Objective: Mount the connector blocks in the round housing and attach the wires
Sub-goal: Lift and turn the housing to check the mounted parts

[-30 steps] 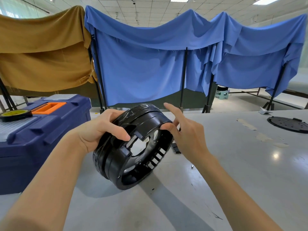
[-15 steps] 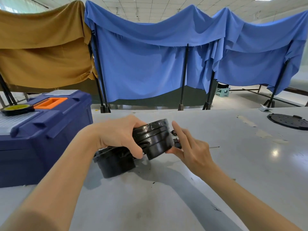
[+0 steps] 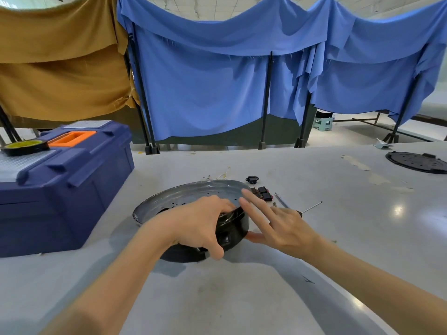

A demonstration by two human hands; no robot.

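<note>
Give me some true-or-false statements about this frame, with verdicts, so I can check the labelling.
1. The left hand grips the round housing at its rim. True.
2. The connector blocks are mounted in the housing. False: they lie on the table beyond it.
3. A tape roll sits on the blue toolbox. True.
4. The right hand holds the screwdriver. False: its fingers are straight, against the housing; the screwdriver lies on the table.
</note>
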